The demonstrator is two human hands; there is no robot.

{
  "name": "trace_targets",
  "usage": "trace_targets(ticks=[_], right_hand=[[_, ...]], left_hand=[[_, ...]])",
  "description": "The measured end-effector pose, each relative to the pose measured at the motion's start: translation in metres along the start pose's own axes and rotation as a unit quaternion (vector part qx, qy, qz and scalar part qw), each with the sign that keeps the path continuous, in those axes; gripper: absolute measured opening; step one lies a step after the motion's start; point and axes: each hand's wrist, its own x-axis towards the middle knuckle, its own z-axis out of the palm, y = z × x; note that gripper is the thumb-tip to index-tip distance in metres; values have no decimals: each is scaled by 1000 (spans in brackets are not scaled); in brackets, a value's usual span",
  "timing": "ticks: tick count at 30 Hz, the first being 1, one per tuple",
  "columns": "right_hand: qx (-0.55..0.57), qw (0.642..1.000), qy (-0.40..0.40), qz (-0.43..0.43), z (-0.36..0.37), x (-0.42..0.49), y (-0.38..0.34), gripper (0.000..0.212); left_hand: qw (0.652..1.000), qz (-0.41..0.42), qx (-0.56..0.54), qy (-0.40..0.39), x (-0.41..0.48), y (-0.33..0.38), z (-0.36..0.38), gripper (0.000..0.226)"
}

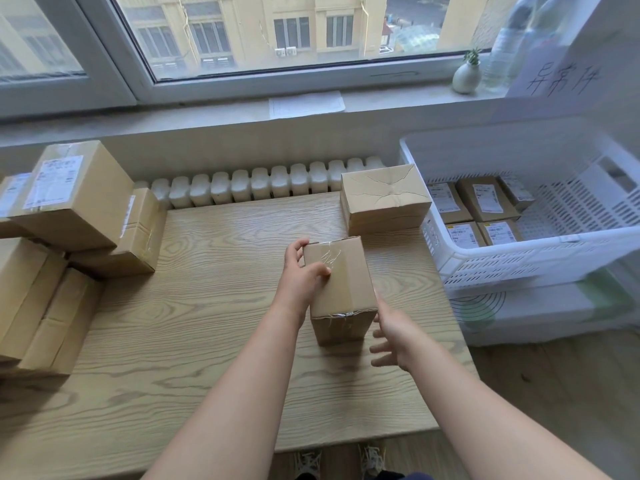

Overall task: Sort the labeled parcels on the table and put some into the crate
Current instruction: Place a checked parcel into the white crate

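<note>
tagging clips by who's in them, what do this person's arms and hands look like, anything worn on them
Both forearms are bare as far up as the frame shows, with no sleeve edge in view. The left hand and the right hand wear no gloves. No watch, bracelet or ring shows on either wrist or on the visible fingers, and there are no markings, tape or cables.

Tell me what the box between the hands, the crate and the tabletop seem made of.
Box: brown cardboard, matte, judging by its folded flaps and creases. Its seams are sealed with clear tape, glossy where it catches light.
Crate: white plastic, likely moulded, smooth, with slotted walls.
Tabletop: light wood-grain surface with a satin sheen; solid wood or laminate cannot be told.
</note>
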Motion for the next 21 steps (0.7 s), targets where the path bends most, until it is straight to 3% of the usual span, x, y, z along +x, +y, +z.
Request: trace_targets(ticks=[3,9,14,17,19,21], right_hand=[[77,995,-56,17,3,-1,0,66],[84,993,-79,-26,8,-7,-16,47],[52,991,-49,-113,4,0,-29,35],[5,985,-20,-171,1,6,-28,39],[-2,982,-9,-189,-1,7,-25,56],[-12,981,-3,-192,-4,11,-21,73]], left_hand=[[999,-11,-22,32,0,-1,-1,50],[988,-32,-82,123,-4,8,-6,10],[977,-42,-92,186,0,-6,-17,22],[975,-88,-83,187,-3,-26,-23,19],[976,-128,-55,166,-7,-43,-25,12],[975,-169,-39,140,-10,-53,-26,23]])
